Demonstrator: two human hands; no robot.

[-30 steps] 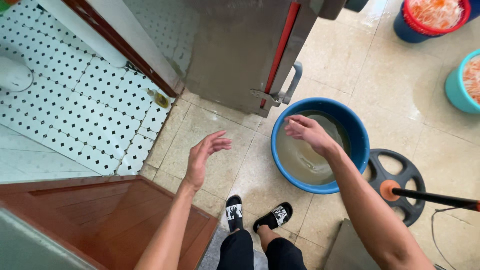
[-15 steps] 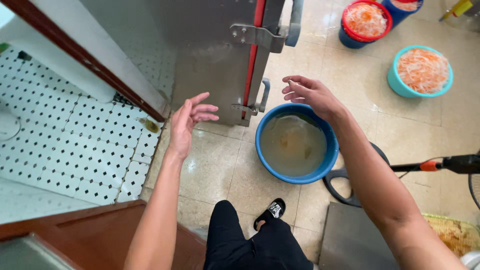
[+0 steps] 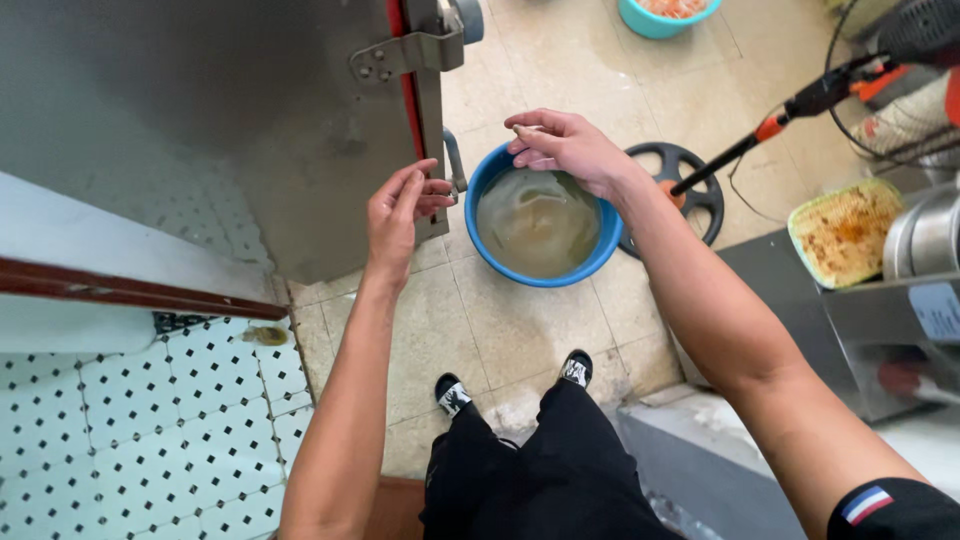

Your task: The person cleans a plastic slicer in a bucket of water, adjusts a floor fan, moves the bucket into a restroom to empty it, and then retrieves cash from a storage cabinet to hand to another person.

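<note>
My left hand (image 3: 400, 212) reaches to the edge of a grey metal door (image 3: 250, 120), its fingertips touching the lower door handle (image 3: 454, 165). Its fingers are apart and hold nothing. My right hand (image 3: 562, 147) hovers above a blue basin (image 3: 601, 245) of murky water on the tiled floor, fingers loosely curled, nothing visibly in it. A red strip runs down the door's edge, with a metal latch (image 3: 410, 52) higher up.
A black wheel-shaped base with a red-and-black pole (image 3: 690, 185) lies right of the basin. A green tray of crumbs (image 3: 845, 232) and steel equipment (image 3: 920, 290) stand at right. A teal bowl (image 3: 660, 15) sits far back. Black-and-white tiles (image 3: 140, 420) lie lower left. My feet (image 3: 510, 380) stand below.
My view has shifted toward the door. My left hand has moved up to the door handle, and my right hand has stayed above the basin.
</note>
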